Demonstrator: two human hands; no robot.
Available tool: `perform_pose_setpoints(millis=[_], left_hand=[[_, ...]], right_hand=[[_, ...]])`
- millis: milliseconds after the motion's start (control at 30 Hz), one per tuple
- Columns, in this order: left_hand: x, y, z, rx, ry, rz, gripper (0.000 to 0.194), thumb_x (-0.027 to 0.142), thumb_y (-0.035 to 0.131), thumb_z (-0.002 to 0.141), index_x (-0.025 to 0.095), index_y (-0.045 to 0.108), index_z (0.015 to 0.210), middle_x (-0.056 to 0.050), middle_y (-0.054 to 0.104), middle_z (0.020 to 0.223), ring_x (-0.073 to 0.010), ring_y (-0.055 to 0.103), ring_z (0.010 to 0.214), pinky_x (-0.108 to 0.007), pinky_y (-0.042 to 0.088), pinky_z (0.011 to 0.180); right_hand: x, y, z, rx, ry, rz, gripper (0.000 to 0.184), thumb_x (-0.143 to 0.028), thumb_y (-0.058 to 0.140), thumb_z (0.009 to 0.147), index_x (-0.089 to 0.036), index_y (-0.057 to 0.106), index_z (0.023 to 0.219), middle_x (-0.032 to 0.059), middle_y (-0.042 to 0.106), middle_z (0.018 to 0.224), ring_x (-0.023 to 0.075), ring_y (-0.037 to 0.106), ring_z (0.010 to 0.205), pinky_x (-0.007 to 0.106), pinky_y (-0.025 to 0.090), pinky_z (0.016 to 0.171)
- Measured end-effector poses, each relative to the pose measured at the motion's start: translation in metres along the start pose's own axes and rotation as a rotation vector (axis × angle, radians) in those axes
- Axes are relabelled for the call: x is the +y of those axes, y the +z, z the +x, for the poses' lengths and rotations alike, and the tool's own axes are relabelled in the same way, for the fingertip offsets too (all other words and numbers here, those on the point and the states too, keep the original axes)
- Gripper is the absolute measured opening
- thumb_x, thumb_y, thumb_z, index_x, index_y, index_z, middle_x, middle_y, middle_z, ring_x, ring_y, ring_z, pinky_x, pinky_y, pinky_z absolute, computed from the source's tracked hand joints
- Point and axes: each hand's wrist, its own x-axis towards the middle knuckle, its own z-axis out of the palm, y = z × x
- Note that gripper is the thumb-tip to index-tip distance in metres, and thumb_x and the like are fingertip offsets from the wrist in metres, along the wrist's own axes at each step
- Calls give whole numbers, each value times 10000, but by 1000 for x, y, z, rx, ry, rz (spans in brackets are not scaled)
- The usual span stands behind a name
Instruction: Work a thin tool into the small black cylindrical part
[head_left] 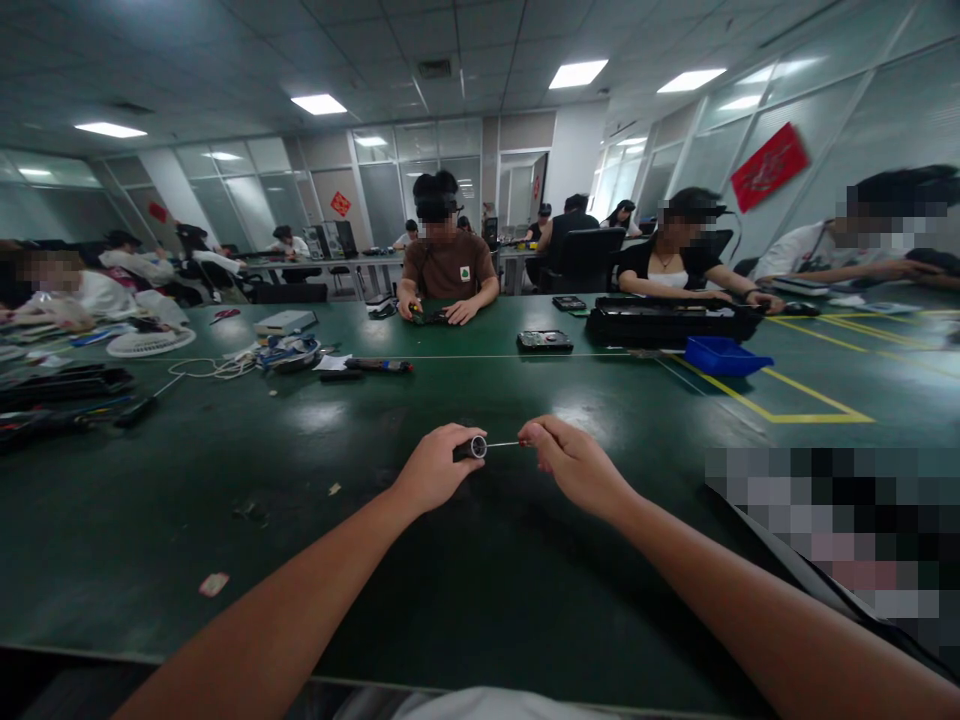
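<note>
- The person at the near edge of the green table (427, 625) has both forearms stretched forward, and the two hands meet low over its middle.
- The left hand (435, 468) is curled round a short dark cylinder (463, 451), gripping it between thumb and fingers; I see its pale ring end turned toward the person.
- The right hand (574, 460) pinches a thin metal rod (504, 443), a bit of red showing at the fingertips; most of its handle end is hidden in the fist.
- The rod runs level from the right fingers to the cylinder's ring end; whether its tip sits inside or just beside it, I can't tell.
- So the cylinder is between the two hands, in front of the person, above the tabletop.
- Left of the left hand, a small paper scrap (334, 489) lies near the forearm, with a larger one (214, 584) closer to the table's near edge.
- Beyond the hands, a dark tool with a red end (382, 366) lies near a tangle of cable (285, 352).
- Past the right hand are a flat metal-and-black unit (545, 341) and, farther right, a blue tray (724, 358) before a long black unit (660, 325).
- Across the table, a co-worker in a brown shirt (450, 265) has both hands at a dark part (433, 317).
</note>
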Motion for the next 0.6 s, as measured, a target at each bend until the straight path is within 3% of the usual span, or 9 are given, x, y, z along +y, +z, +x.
perform_pose_setpoints(millis=[167, 267, 367, 600], left_hand=[[1, 2, -1, -19, 29, -12, 375, 169, 716, 783, 241, 684, 1149, -44, 667, 1141, -223, 598, 1065, -365, 438, 969], [0, 3, -1, -13, 27, -15, 366, 167, 717, 782, 234, 684, 1141, -43, 669, 1136, -217, 603, 1054, -358, 444, 961], [-2, 2, 0, 2, 19, -9, 357, 174, 716, 787, 231, 681, 1137, -36, 673, 1117, -205, 610, 1032, -342, 451, 943], [-2, 3, 0, -20, 23, -3, 380, 171, 717, 788, 251, 674, 1157, -25, 665, 1136, -199, 602, 1052, -339, 443, 963]], right_hand=[[1, 1, 0, 55, -8, -19, 269, -345, 450, 944, -213, 592, 1130, 8, 653, 794, 160, 577, 637, 290, 422, 586], [0, 1, -1, 48, -24, -14, 239, -332, 471, 928, -213, 608, 1085, -4, 622, 736, 165, 576, 660, 287, 421, 602], [1, 1, 1, 18, -4, 14, 312, -389, 394, 966, -210, 649, 980, 24, 652, 805, 163, 584, 673, 292, 426, 606], [-3, 2, -1, 53, 2, 11, 282, -336, 517, 897, -213, 561, 1148, 2, 630, 757, 170, 575, 652, 295, 420, 592]])
